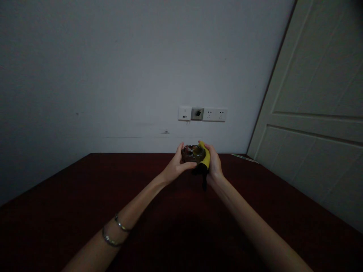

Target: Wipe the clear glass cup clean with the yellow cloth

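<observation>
In the head view, my left hand (178, 164) is closed around the left side of a small, thick, clear glass dish (193, 155), which looks like an ashtray. Its thumb lies along the near side of the dish. My right hand (214, 162) grips a yellow and black cloth (206, 155) against the dish's right side. The cloth's dark end hangs down below the dish. Both hands are held out in front of me, above the table. Most of my right fingers are hidden behind the cloth.
A dark red table (136, 181) stretches beneath my arms to a pale wall (127, 75). On the wall beyond my hands is a row of sockets (214, 115) and switch plates. A panelled white door (314, 113) stands at the right. A thin flat strip (244, 158) lies at the table's far right edge.
</observation>
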The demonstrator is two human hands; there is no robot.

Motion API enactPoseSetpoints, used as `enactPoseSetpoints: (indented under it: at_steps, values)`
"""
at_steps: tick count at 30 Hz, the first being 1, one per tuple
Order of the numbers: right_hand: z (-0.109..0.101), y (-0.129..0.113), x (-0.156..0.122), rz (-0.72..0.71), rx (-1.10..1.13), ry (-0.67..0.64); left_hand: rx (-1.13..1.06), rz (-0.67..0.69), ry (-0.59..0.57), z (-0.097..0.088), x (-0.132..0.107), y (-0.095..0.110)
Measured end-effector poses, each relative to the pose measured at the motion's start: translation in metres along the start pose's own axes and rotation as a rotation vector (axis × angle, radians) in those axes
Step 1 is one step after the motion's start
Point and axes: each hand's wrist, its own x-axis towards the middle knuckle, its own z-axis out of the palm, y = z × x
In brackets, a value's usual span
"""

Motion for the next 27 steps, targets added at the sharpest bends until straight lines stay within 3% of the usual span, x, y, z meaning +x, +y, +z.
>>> enactPoseSetpoints:
  at_steps: [5,14,20,23,27]
  values:
    - [-0.001,0.003,0.000,0.054,0.019,-0.021,0.074,-0.008,0.011,-0.004,0.001,0.007]
    - [-0.002,0.009,-0.002,0.057,0.013,0.002,0.289,0.171,-0.047,-0.006,0.000,0.007]
    - [-0.003,0.006,-0.001,0.095,-0.007,-0.013,0.117,0.068,-0.058,-0.012,0.001,0.012]
    - [-0.006,0.005,0.004,0.100,-0.022,-0.054,0.104,0.039,-0.113,-0.016,0.004,0.014]
    - [-0.008,0.005,0.008,0.092,-0.024,-0.057,0.090,0.005,-0.083,-0.020,0.008,0.013]
